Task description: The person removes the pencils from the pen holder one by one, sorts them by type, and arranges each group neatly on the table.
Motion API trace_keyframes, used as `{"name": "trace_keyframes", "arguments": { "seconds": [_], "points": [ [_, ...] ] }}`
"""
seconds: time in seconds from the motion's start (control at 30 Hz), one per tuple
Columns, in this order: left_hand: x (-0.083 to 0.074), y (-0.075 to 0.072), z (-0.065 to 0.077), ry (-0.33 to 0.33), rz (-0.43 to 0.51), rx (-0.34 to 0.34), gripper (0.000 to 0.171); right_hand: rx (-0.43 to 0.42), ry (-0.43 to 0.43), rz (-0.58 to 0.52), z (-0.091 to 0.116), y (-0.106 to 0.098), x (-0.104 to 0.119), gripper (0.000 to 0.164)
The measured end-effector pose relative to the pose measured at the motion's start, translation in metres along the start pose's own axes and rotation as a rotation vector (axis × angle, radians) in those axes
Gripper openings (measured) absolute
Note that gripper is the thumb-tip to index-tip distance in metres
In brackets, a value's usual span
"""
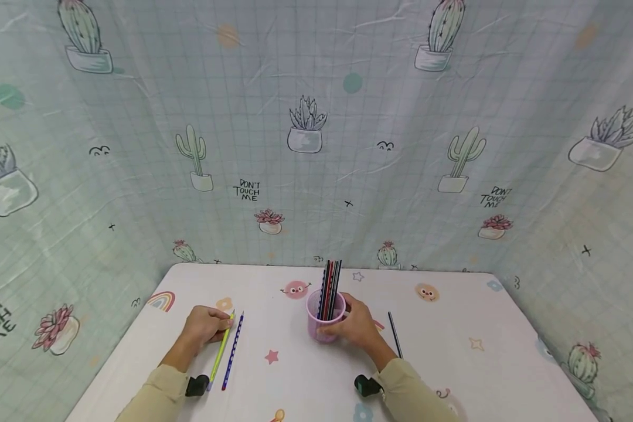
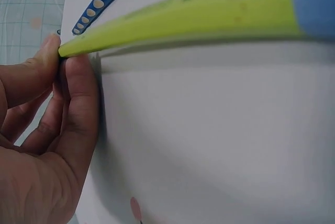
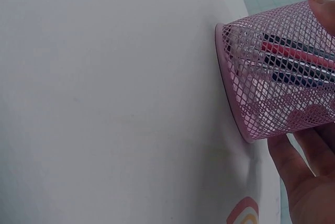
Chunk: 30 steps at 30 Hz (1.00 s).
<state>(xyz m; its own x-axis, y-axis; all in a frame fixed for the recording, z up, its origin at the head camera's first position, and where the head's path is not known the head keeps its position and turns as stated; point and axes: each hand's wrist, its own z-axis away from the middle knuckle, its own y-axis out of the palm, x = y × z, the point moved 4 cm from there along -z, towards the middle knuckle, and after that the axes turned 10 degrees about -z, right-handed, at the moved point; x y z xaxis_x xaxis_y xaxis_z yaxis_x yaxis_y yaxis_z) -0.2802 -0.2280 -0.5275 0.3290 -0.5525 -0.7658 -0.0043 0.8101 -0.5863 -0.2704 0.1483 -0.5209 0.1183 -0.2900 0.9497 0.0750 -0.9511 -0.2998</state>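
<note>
My left hand (image 1: 204, 324) pinches a yellow-green pencil (image 1: 220, 357) near its far end, between thumb and fingers. Up close in the left wrist view, that pencil (image 2: 209, 14) has a blue band at its near end. Beside it on the table lies a blue pencil with white dots (image 1: 233, 351). My right hand (image 1: 360, 325) grips a pink mesh pencil cup (image 1: 314, 321), thumb on one side and fingers around the other. Several dark pencils and a red one (image 1: 329, 290) stand in the cup, leaning slightly. Through the mesh (image 3: 251, 93) their lower ends show in the right wrist view.
A single dark pencil (image 1: 394, 333) lies to the right of the cup, partly behind my right forearm. The white table (image 1: 285, 387) carries printed cartoon figures. A cactus-print curtain (image 1: 327, 170) stands along its back and sides.
</note>
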Motion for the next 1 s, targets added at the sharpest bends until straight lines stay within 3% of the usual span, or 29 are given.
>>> {"name": "trace_keyframes", "arguments": {
  "seconds": [0.37, 1.0],
  "points": [
    [-0.0029, 0.0037, 0.0034, 0.032, -0.002, -0.013, 0.015, 0.005, 0.012, -0.020, 0.0006, 0.0009, -0.0013, 0.092],
    [-0.0085, 0.0082, 0.0029, 0.011, -0.084, -0.058, 0.012, 0.009, 0.000, -0.031, -0.0004, 0.0002, -0.0012, 0.091]
  ]
}}
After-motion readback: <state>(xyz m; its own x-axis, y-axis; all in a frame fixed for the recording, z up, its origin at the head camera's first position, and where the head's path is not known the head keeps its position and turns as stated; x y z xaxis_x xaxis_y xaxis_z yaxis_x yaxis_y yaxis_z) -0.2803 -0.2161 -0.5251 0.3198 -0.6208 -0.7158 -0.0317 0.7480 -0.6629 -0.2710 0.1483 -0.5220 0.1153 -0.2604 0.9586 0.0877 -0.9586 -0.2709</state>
